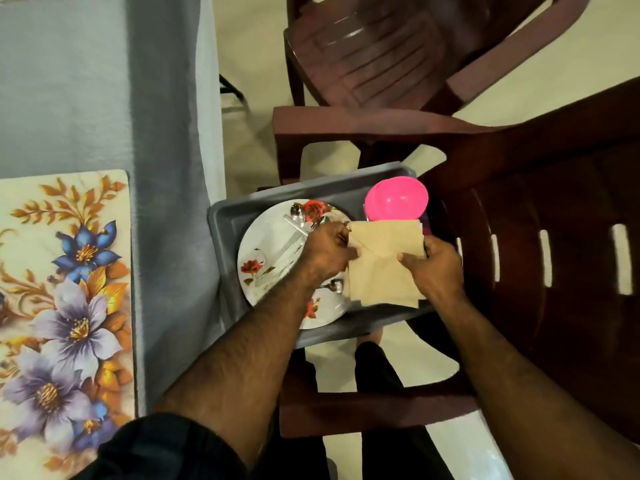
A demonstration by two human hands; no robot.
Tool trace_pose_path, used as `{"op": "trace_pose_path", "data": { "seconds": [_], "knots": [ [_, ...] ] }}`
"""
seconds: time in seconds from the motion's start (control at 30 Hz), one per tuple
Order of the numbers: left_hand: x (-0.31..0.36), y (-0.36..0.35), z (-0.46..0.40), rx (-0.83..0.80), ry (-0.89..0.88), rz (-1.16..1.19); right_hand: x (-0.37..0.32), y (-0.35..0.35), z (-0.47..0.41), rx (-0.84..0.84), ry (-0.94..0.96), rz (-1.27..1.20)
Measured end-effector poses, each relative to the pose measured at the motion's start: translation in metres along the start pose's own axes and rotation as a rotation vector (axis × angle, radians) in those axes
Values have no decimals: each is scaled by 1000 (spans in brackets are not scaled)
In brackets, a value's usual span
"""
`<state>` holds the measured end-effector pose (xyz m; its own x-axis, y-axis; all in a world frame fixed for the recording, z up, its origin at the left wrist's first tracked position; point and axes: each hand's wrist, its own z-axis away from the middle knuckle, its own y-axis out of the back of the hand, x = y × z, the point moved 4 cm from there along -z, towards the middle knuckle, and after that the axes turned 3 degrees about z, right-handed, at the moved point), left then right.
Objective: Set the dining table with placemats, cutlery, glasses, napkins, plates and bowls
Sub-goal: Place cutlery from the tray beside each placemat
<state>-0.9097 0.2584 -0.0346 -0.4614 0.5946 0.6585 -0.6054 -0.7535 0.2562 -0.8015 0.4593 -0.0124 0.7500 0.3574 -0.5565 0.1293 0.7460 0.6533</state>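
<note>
Fingers of the left hand (327,249) curl in a pinching grip on the left edge of a stack of beige napkins (384,263), while the right hand (434,268) pinches the stack's right side, thumb on top. Both hands hold the napkins just above the right half of a grey tray (225,223).

On the tray's left half lies a white plate (266,244) with red roses, and loose cutlery (294,237) rests across it: spoon bowls show near the plate's far rim, and another spoon shows at its near side, partly hidden by the left wrist. At the tray's far right corner sit pink bowls (396,200), apparently nested, touching or just behind the napkins' far edge.

The tray rests on the seat of a dark brown plastic chair (554,237), just beside the bench's right edge. The bench (86,91) wears a grey cloth, and a floral placemat (62,306) lies at its near left part, well apart from the tray. A second brown chair (381,53) stands farther off on the pale floor (249,39).
</note>
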Motion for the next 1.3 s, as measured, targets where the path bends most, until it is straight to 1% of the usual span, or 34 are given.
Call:
{"op": "trace_pose_path", "data": {
  "seconds": [0.13, 0.3, 0.37, 0.47, 0.53, 0.6, 0.73, 0.8, 0.87, 0.97, 1.1, 1.2, 1.3],
  "knots": [
    [-4, -42, 4, -65, 47, -100, 27, 29, -7, 56, -22, 240],
    [-3, -49, 1, -1, 67, -157, 28, 28, -17, 40, 15, 402],
    [-7, -41, -1, 27, 61, -175, 20, 31, -13, 91, 69, 513],
    [-12, -21, 3, 60, 15, -248, 2, 32, 3, 231, 214, 773],
    [-21, 0, 14, 85, 12, -319, -16, 23, 18, 262, 309, 804],
    [-36, 26, 25, 120, 37, -404, -35, 3, 31, 196, 390, 747],
    [-69, 71, 42, 168, 100, -603, -63, -57, 47, -56, 481, 602],
    [-84, 84, 45, 155, 104, -675, -66, -89, 53, -166, 494, 609],
    [-97, 91, 45, 117, 87, -722, -63, -116, 56, -237, 478, 675],
    [-107, 92, 40, 90, 48, -737, -55, -140, 53, -257, 432, 742],
    [-109, 90, 28, 158, -50, -729, -56, -150, 35, -233, 385, 712],
    [-103, 86, 17, 222, -122, -734, -62, -150, 22, -247, 391, 731],
    [-95, 77, 4, 228, -162, -794, -63, -146, 16, -249, 384, 754]
  ]
}}
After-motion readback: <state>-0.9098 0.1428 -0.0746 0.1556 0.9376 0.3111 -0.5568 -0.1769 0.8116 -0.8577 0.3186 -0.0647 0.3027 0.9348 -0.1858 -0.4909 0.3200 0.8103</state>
